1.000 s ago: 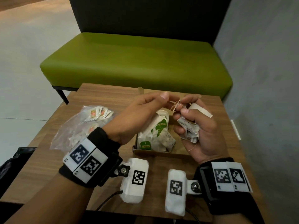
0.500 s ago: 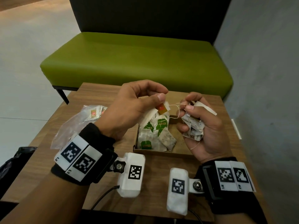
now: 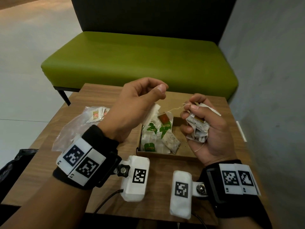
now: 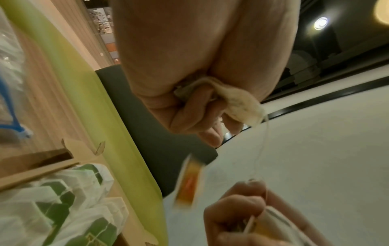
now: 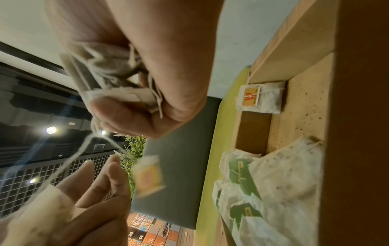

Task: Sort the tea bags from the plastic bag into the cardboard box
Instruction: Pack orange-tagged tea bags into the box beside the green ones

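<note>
Above the cardboard box [image 3: 165, 154], my left hand [image 3: 158, 91] pinches one white tea bag [image 3: 152, 113] by its top. That bag's orange tag [image 3: 163, 119] dangles below, and its string [image 3: 175, 110] runs across to my right hand [image 3: 192, 105]. The right hand grips a crumpled bunch of tea bags [image 3: 198, 129] and pinches the string. In the left wrist view the tea bag [image 4: 238, 103] sits between curled fingers and the tag [image 4: 189, 183] is blurred. Several green-tagged tea bags [image 3: 155, 134] lie in the box. The plastic bag [image 3: 79, 126] lies left of it.
The box stands on a small wooden table [image 3: 158, 166] whose right edge is close to a grey wall [image 3: 272, 80]. A green bench [image 3: 140, 58] stands behind the table. One orange-tagged tea bag [image 5: 261, 98] lies in the box's far part. A black bag [image 3: 16, 162] sits low left.
My left hand has risen and drawn left, away from the right, pulling one tea bag out of the bunch. Its orange tag left my thumb and now hangs on the stretched string.
</note>
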Demonstrator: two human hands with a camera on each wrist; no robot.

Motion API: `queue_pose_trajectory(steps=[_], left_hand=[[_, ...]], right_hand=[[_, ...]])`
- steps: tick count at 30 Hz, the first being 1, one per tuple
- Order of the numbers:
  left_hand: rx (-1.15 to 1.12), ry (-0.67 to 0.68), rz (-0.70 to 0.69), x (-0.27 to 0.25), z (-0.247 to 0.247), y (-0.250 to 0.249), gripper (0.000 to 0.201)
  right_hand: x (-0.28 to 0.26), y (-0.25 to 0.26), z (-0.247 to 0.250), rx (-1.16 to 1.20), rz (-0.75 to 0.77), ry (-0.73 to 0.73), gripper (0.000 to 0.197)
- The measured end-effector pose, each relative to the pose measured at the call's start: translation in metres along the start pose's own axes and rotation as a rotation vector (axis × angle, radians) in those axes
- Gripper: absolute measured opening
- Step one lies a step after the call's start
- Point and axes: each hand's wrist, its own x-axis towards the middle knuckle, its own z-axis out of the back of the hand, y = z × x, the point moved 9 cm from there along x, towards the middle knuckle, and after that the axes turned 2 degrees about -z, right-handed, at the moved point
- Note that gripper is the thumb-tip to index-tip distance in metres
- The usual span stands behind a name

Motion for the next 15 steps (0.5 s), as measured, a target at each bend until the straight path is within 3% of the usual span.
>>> queue_pose_trajectory(steps=[9, 15], left_hand=[[0.335, 0.181, -0.19, -0.011, -0.022, -0.022, 0.014], [0.476, 0.184, -0.295, -0.016, -0.031, -0.03, 0.013]], right_hand=[[0.001, -0.001, 0.001, -0.003, 0.0, 0.0, 0.012], [0.002, -0.001, 0.002, 0.014, -0.021, -0.002, 0.01]])
